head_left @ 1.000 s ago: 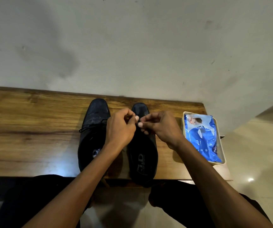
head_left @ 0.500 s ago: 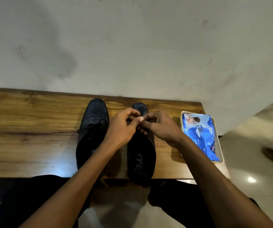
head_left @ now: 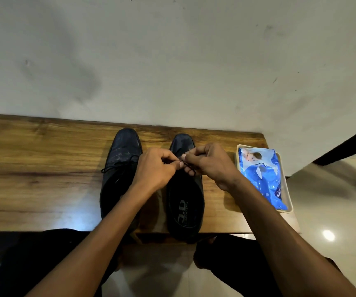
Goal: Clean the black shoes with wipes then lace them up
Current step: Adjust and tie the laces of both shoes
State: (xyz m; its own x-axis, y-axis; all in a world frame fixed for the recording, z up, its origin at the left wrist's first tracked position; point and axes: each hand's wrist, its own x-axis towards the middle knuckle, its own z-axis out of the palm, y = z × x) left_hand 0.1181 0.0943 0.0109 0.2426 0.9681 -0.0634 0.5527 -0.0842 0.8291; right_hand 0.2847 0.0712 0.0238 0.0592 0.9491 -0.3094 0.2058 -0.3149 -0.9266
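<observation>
Both hands [head_left: 183, 166] pinch a lace; wipes pack [head_left: 262, 179] fills its tray [head_left: 290, 202].

A wooden worktop [head_left: 44, 168] with dark grain runs left to right against a plain pale wall [head_left: 172, 61] marked with grey smudges. To the right and near, a glossy cream tiled floor [head_left: 322, 211] shows one bright reflected spot of light [head_left: 328, 235].
</observation>
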